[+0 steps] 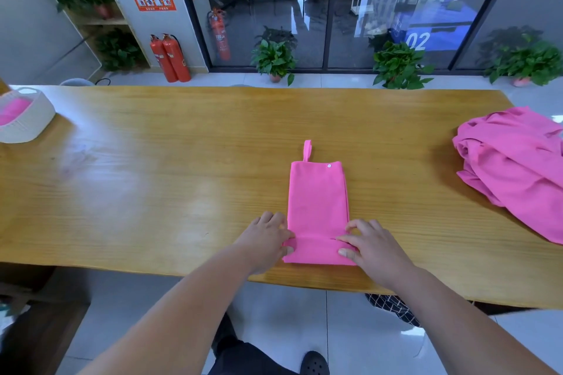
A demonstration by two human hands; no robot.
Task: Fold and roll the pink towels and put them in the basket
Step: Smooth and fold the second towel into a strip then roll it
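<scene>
Long yellow-wood bench across the middle of the frame; behind it, potted plants along a dark glass wall and red fire extinguishers at upper left.

Lower centre, near the bench's front edge: folded towel, bright pink, smooth, laid as a narrow upright strip. At its far end, a hanging loop sticking out past the top left corner and a small white snap close to the top right corner. Near end turned over into a low first roll.

Left hand at the roll's left end, thumb on the cloth, fingers curled beside it. Right hand at the right end, fingertips bent down on the turned edge. Both gripping the roll, apart by the strip's width.

Far left edge: white woven basket with pink cloth inside. Far right: heap of loose pink towels, crumpled, well apart from both hands.
</scene>
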